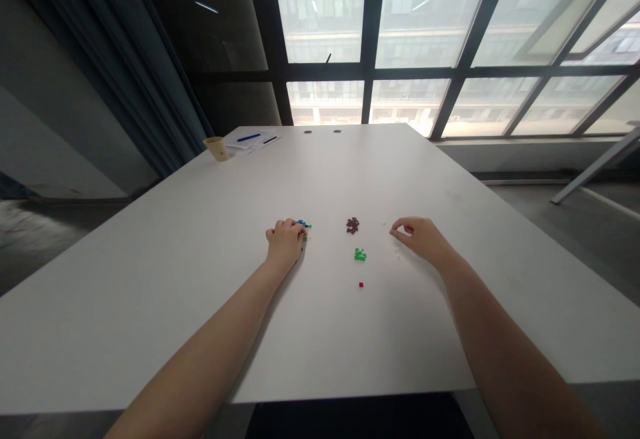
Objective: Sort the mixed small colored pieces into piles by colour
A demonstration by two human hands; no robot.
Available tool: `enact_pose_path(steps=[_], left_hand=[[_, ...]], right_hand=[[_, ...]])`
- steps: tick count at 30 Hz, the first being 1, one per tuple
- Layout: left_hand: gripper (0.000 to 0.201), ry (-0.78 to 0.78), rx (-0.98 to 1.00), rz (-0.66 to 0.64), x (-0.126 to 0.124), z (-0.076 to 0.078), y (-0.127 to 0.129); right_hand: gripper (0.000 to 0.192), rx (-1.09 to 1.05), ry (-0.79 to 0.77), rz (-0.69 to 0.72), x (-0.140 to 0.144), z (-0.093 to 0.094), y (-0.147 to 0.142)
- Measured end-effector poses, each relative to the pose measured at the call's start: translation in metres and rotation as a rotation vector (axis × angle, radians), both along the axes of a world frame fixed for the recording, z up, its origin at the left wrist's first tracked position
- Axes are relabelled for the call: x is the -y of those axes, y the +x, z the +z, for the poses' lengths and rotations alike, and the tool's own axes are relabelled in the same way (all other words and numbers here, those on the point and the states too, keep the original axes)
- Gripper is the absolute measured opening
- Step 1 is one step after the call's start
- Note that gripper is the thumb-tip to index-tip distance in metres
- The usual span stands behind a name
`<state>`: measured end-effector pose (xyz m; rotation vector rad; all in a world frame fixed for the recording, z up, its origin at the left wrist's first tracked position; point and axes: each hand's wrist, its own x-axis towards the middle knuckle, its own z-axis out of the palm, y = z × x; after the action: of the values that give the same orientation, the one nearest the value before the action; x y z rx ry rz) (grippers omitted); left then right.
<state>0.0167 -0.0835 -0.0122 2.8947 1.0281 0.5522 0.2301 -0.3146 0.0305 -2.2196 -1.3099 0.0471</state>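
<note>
From the green pieces, brown pieces lie at 12 o'clock and the red piece at 6; the left hand, at 9, curls its fingers over mixed pieces, the right hand, at 3, bends thumb and fingertips close, and whether either grips anything cannot be told. All pieces look light and stiff, best pinched by opposite edges. The table appears smooth, cup at 10, windows at 12.

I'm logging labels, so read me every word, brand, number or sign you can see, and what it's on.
No text is readable.
Cup: small mark, too blurred.
Papers: any print is too small.
Brown pieces, green pieces, red piece: no lettering visible.
</note>
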Motion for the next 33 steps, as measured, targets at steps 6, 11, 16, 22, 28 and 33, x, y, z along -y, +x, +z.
enact_pose_path(steps=[6, 11, 16, 22, 28, 33], left_hand=[[0.019, -0.022, 0.165, -0.179, 0.007, 0.006, 0.003], [0.018, -0.143, 0.371, -0.482, 0.037, 0.015, 0.007], [0.020, -0.274, 0.479, -0.529, 0.059, 0.013, 0.015], [0.016, -0.284, 0.489, -0.553, 0.056, 0.010, 0.015], [0.012, -0.267, 0.477, -0.569, 0.056, 0.009, 0.015], [0.010, -0.327, 0.458, -0.530, 0.055, 0.007, 0.016]], right_hand=[[0.019, -0.020, 0.048, 0.085, -0.017, -0.008, -0.023], [0.016, -0.049, 0.139, 0.192, -0.032, -0.012, -0.044], [0.014, -0.075, 0.210, 0.281, -0.038, -0.013, -0.051], [0.014, -0.069, 0.262, 0.310, -0.039, -0.012, -0.056], [0.011, -0.051, 0.301, 0.336, -0.044, -0.016, -0.063], [0.013, -0.048, 0.248, 0.312, -0.048, -0.020, -0.062]])
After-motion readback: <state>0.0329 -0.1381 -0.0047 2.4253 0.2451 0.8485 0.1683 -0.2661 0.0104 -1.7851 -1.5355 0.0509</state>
